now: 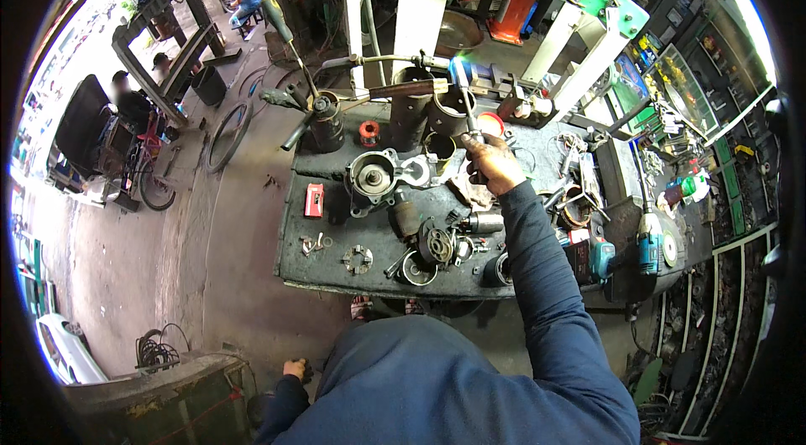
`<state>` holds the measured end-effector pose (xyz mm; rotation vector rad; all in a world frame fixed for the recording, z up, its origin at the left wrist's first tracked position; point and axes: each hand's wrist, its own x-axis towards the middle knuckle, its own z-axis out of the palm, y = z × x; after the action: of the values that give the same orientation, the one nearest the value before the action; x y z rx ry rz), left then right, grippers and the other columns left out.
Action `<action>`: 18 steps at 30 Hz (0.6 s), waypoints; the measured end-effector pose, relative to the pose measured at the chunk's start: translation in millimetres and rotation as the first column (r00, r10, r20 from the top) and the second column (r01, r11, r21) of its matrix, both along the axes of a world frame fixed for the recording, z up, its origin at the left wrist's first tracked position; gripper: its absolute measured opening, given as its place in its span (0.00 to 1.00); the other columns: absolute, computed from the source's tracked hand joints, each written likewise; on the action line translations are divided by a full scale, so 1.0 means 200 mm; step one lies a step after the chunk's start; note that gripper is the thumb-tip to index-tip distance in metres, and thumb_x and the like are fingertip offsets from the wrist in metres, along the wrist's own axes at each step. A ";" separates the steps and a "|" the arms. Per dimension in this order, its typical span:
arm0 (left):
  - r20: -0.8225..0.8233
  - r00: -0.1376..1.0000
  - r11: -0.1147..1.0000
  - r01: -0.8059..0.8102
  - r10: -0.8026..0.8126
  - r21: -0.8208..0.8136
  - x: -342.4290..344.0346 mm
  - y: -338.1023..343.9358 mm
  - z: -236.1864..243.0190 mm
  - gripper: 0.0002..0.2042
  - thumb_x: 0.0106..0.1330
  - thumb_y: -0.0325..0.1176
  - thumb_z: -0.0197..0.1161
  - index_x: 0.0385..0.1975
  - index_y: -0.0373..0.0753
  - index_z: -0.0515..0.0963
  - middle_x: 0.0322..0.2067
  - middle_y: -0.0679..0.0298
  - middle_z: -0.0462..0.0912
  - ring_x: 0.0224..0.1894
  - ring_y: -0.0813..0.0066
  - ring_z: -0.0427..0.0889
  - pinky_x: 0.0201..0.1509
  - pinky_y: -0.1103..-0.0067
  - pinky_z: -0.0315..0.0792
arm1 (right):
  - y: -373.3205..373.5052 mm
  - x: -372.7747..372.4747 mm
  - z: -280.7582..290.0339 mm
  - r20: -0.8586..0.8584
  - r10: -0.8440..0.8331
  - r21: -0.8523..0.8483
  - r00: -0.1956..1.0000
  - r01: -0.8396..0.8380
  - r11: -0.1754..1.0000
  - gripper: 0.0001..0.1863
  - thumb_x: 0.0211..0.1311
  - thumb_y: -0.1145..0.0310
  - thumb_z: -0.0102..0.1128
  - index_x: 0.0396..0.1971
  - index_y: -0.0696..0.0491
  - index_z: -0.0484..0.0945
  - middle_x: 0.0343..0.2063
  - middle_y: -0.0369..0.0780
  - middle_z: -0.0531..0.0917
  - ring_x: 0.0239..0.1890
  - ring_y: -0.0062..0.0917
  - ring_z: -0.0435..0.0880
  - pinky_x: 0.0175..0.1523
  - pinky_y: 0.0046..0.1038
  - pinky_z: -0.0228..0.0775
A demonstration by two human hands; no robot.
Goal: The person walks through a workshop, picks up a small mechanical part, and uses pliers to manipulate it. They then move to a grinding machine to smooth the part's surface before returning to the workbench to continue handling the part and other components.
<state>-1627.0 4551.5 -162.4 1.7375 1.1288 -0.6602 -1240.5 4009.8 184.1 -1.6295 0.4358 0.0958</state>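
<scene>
Over the far part of the workbench (323, 277), my right hand (495, 164) is closed around a slim tool (468, 105) with a thin metal shaft pointing away from me. Its tip lies by a bright glare, so its kind is unclear. Dark metal cylinders (410, 122) stand just left of the tool, and a cast metal housing (372, 179) lies nearer on the bench. A crumpled rag (472, 191) sits below my right hand. Low at my left side, my left hand (294, 369) has curled fingers; a dark shape beside them cannot be made out.
A can of tools (326, 126) with a screwdriver (277, 18) stands at the far left corner. A small red box (314, 200) and several motor parts (435, 245) lie near. At right are a teal power tool (649, 243) and a green-topped stand (617, 13). People sit far left.
</scene>
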 end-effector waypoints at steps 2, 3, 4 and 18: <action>-0.091 0.996 0.998 -0.011 0.006 -0.057 -0.12 0.02 -0.02 0.09 0.67 0.33 0.61 0.41 0.35 0.80 0.28 0.56 0.82 0.25 0.61 0.82 0.27 0.66 0.75 | 0.00 -0.02 0.01 0.011 0.012 0.088 1.000 -0.013 0.996 0.13 0.67 0.60 0.67 0.42 0.51 0.77 0.22 0.29 0.73 0.17 0.14 0.69 0.19 0.21 0.66; -0.127 0.992 0.996 -0.021 0.009 -0.092 -0.17 0.03 -0.04 0.10 0.67 0.34 0.61 0.41 0.35 0.80 0.28 0.55 0.82 0.25 0.61 0.82 0.27 0.66 0.75 | 0.00 -0.03 0.01 0.018 0.018 0.131 1.000 -0.020 0.991 0.13 0.67 0.60 0.67 0.42 0.52 0.77 0.22 0.29 0.73 0.17 0.13 0.69 0.19 0.21 0.66; -0.145 0.989 0.992 -0.041 0.024 -0.118 -0.19 0.04 -0.04 0.10 0.67 0.34 0.61 0.41 0.35 0.80 0.28 0.55 0.82 0.25 0.60 0.82 0.26 0.66 0.74 | 0.01 -0.04 0.02 0.025 0.009 0.121 1.000 -0.012 0.993 0.13 0.67 0.60 0.67 0.42 0.52 0.77 0.22 0.29 0.74 0.17 0.13 0.69 0.19 0.21 0.66; 0.176 0.980 0.996 0.082 -0.089 0.046 0.55 -0.15 0.34 0.10 0.66 0.33 0.63 0.41 0.33 0.79 0.28 0.61 0.82 0.25 0.68 0.82 0.26 0.71 0.75 | -0.05 -0.14 -0.09 0.124 -0.076 0.131 0.989 0.059 0.990 0.18 0.69 0.60 0.65 0.51 0.55 0.75 0.29 0.33 0.78 0.23 0.17 0.75 0.25 0.22 0.70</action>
<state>-1517.8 4522.3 -94.7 1.8467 0.9537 -0.5255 -1268.2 4000.2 167.0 -1.4851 0.3780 -0.0320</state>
